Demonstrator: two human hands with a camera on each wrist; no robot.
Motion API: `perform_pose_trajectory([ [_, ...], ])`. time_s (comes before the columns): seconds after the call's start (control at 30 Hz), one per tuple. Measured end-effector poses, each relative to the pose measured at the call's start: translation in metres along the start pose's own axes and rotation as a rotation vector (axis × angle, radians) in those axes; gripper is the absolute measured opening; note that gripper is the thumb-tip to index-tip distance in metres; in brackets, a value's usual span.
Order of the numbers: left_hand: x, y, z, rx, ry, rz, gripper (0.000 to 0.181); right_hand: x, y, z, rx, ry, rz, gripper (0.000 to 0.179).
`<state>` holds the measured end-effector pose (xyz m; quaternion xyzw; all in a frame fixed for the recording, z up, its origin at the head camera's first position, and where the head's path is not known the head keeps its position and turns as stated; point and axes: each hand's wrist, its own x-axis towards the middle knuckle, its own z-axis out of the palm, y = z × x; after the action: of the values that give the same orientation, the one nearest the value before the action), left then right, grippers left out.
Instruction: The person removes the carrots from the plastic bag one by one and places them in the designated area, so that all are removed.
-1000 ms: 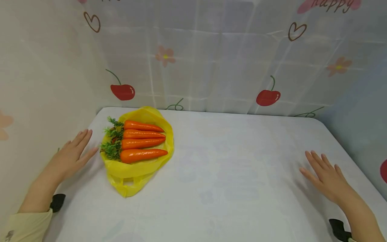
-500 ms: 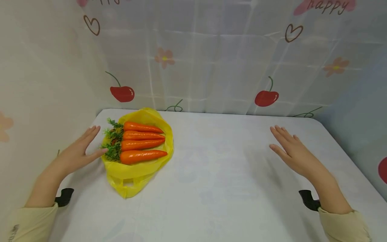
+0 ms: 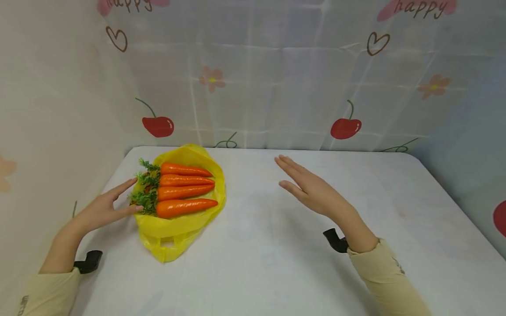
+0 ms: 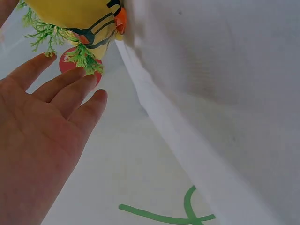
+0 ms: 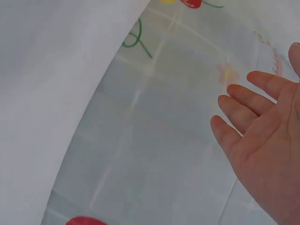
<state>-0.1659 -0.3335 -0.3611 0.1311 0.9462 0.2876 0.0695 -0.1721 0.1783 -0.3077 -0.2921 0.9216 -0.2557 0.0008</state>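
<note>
A yellow bag bears four carrots; left hand spreads wide by their greens; right hand stretches straight.

Passable over the table between yellow bag and right hand, free right of the sleeve, blocked at the carrot greens by left hand, closed behind by printed curtain

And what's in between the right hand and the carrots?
Going from the carrots to the right hand, the head view shows the rim of the yellow bag, then a bare stretch of white table.
</note>
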Motion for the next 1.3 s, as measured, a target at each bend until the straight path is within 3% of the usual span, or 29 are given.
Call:
perform_pose_trajectory([
  [0.17, -0.002, -0.011, 0.001, -0.102, -0.067, -0.009, 0.082, 0.028, -0.023, 0.026, 0.014, -0.023, -0.078, 0.058],
  [0.33, -0.005, -0.014, 0.001, -0.162, -0.093, -0.007, 0.075, 0.053, -0.043, 0.051, 0.084, -0.054, -0.143, 0.056],
  [0.6, -0.004, -0.015, 0.003, -0.151, -0.108, -0.014, 0.073, 0.088, -0.056, 0.087, 0.356, -0.05, -0.205, 0.046],
  [0.8, -0.003, -0.015, 0.004, -0.175, -0.105, 0.002, 0.073, 0.105, -0.059, 0.11, 0.559, -0.014, -0.152, 0.037],
  [1.07, -0.001, -0.016, 0.005, -0.222, -0.105, 0.021, 0.069, 0.111, -0.062, 0.125, 0.591, -0.019, -0.092, 0.032],
  [1.3, -0.002, -0.019, 0.004, -0.24, -0.105, 0.011, 0.068, 0.121, -0.059, 0.138, 0.532, -0.071, -0.094, 0.03],
])
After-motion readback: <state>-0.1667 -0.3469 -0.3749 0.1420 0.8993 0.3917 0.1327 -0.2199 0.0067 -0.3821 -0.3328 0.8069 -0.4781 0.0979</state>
